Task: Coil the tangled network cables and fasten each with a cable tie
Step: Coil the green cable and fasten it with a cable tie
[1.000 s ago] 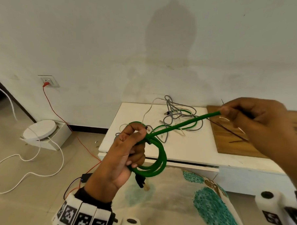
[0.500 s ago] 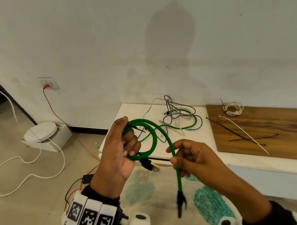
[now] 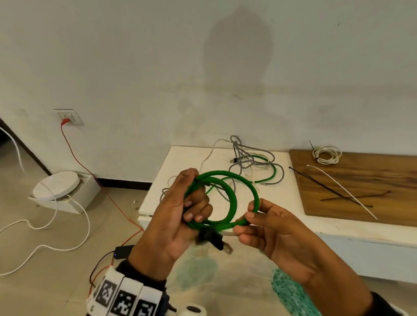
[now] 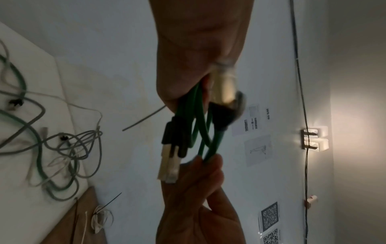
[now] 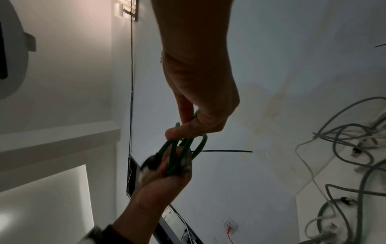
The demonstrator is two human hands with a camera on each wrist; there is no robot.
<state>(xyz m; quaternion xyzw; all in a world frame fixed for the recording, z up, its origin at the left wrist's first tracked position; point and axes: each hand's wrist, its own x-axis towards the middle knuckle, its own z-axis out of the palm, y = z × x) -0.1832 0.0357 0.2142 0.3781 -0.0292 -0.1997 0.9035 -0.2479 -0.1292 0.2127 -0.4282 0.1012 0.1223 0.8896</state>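
Above table [image 3: 186, 157], green cable [image 3: 233, 202] seemingly in both grips.

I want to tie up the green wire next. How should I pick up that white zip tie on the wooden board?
Pinch the white zip tie near its middle, coming straight down from above with your fingers. It lies flat and thin on the wooden board, crossing the black ties, so a pinch from above lifts only the white one.
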